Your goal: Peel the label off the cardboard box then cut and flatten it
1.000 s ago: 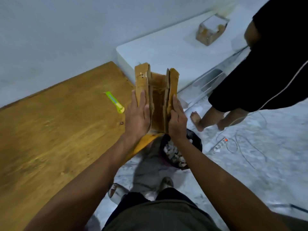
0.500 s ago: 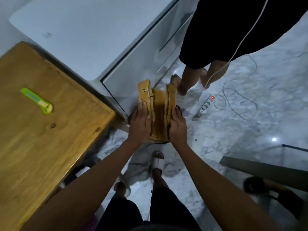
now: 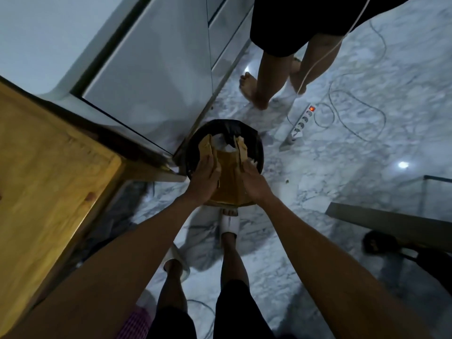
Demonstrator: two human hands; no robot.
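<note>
The cardboard box (image 3: pixel 226 184) appears already cut open and folded flat, so the task seems nearly done. It is pressed between the left hand (image 3: pixel 204 179) and right hand (image 3: pixel 254 183), fingers straight, and held over the black bin (image 3: pixel 259 148) beyond

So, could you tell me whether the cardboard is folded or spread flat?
Folded: the cardboard has both side flaps turned up, pressed between the left hand and right hand.
</note>
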